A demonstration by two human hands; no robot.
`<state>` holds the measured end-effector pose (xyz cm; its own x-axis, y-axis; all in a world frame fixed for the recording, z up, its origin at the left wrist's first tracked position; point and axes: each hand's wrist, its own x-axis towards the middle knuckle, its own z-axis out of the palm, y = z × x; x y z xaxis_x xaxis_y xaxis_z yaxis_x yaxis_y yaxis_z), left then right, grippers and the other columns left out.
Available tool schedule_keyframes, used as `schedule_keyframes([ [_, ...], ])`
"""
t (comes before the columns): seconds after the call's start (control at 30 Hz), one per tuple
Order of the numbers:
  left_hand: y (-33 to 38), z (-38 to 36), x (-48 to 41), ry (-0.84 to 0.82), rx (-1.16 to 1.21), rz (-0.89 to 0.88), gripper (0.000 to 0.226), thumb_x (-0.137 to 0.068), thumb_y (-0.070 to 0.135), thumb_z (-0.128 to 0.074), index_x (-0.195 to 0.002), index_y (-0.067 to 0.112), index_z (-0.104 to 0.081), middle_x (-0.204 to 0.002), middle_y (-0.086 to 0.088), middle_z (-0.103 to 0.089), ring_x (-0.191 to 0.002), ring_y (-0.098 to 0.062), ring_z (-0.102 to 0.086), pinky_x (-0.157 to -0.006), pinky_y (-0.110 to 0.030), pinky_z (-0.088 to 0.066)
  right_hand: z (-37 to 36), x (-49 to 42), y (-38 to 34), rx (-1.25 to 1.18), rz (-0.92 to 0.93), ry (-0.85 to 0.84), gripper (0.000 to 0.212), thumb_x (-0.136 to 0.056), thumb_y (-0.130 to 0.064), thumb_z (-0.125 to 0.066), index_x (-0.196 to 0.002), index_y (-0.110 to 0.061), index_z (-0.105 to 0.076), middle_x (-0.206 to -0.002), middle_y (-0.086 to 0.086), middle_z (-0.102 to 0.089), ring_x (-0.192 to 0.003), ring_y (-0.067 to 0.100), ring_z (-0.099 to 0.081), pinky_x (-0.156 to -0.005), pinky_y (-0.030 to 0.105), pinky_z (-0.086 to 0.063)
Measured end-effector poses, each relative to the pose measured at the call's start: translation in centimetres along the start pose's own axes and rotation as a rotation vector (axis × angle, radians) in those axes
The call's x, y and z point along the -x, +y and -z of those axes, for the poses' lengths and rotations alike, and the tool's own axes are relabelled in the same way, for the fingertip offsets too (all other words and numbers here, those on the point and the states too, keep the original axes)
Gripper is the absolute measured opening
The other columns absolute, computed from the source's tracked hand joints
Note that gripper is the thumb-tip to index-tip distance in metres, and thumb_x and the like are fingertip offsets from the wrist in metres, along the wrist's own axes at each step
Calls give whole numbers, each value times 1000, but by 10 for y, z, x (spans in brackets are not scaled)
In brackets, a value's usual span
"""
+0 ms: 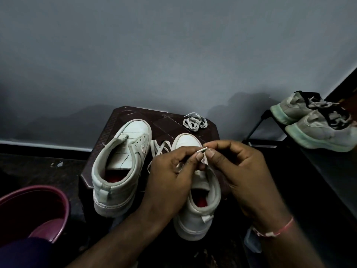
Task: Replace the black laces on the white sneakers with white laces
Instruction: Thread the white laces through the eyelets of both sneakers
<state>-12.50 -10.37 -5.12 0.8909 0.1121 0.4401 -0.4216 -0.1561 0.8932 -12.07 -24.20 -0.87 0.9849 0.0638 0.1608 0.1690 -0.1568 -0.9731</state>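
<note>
Pinching the stiff tip of a white lace (201,150), the left hand (173,169) and the right hand (239,167) meet thumb to thumb; each grip is closed tight between thumb and forefinger, with the other fingers curled in below; the tip pokes out pale between the two thumbnails, and a short run of lace drops from it behind the thumbs. Both hands hover directly over the near sneaker (197,202), a white high-top standing upright with its heel toward the camera and a red insole showing in its opening; the hands hide its eyelets, so how far it is laced cannot be told. The loose length of the lace loops out just left of that sneaker's toe, crossing over itself; further left, close beside the near sneaker, stands the other sneaker (123,161), heel likewise toward the camera, eyelet holes in view. Beyond the near sneaker's toe lies a coiled lace (195,120), a pale bundle; sneakers and bundle all sit on a dark brown table (168,118). A pink thread band (280,229) circles the right wrist. Left of the near sneaker and closer to the camera, a maroon basin (32,209) sits low; right of it, well apart, a black rack (258,128) carries a second pair of shoes (318,124), pale with greenish soles and black at their openings; a grey wall (173,55) rises behind.
</note>
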Motion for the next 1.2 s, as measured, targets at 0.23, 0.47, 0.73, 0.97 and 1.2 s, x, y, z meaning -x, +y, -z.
schedule_keyframes([
  [0.23, -3, -3, -2, -126, -122, -76, 15, -91, 18, -57, -84, 15, -70, -79, 6, -64, -79, -12, -63, -72, -28, -48, 19, 3, 10, 512, -169, -109, 17, -73, -22, -80, -84, -22, -67, -77, 0, -70, -61, 7, -61, -61, 23, -52],
  [0.47, -4, -5, -10, -176, -331, -86, 24, -77, 35, -53, -64, 16, -60, -69, 6, -55, -65, -9, -54, -60, -23, -41, 21, -2, 17, 388, -201, -34, 8, -83, -14, -69, -75, -13, -69, -62, 10, -70, -52, 14, -58, -54, 26, -45],
  [0.73, -8, -10, -23, -317, -464, 21, 20, -83, 31, -63, -81, 14, -73, -82, 3, -55, -77, -11, -53, -71, -26, -40, 29, -3, 25, 14, -355, -42, 13, -87, 5, -57, -81, 0, -68, -74, 26, -66, -67, 30, -57, -63, 37, -45],
  [0.97, -6, -10, -20, -296, -407, 55, 29, -76, 38, -53, -77, 17, -73, -81, 2, -57, -76, -10, -54, -69, -25, -40, 33, -6, 24, -81, -369, -105, 9, -87, 8, -54, -87, 6, -64, -71, 17, -67, -57, 19, -63, -50, 24, -52],
  [1.2, -6, -12, -19, -306, -469, 49, 30, -77, 41, -51, -78, 20, -72, -80, 3, -55, -78, -12, -55, -73, -36, -46, 32, -4, 27, -11, -272, -135, 10, -86, 4, -62, -90, -2, -69, -81, 19, -71, -72, 25, -65, -68, 33, -53],
])
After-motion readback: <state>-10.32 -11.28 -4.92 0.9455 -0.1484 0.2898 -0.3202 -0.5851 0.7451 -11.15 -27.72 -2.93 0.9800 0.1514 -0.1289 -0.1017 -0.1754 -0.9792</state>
